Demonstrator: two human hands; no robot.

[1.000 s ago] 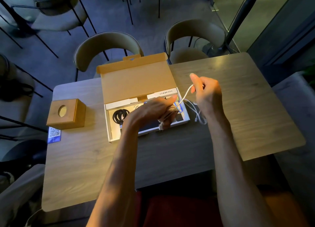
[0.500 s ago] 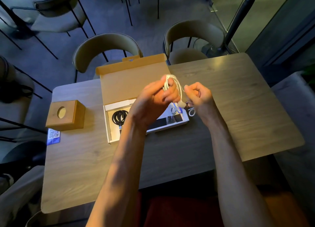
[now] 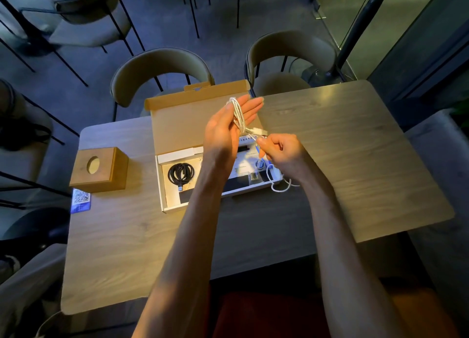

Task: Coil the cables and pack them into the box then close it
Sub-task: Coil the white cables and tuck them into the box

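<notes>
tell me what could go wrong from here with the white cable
The white cable is looped round the left hand, fingers straight, so loops might slip off and unwind. Its loose tail trails past a corner of the box below the right hand and may snag there when drawn in.

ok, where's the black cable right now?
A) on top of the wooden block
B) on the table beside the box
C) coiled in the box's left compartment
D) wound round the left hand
C: the black cable lies coiled in the left compartment of the open box; the left hand and right hand hold only the white cable.
</notes>
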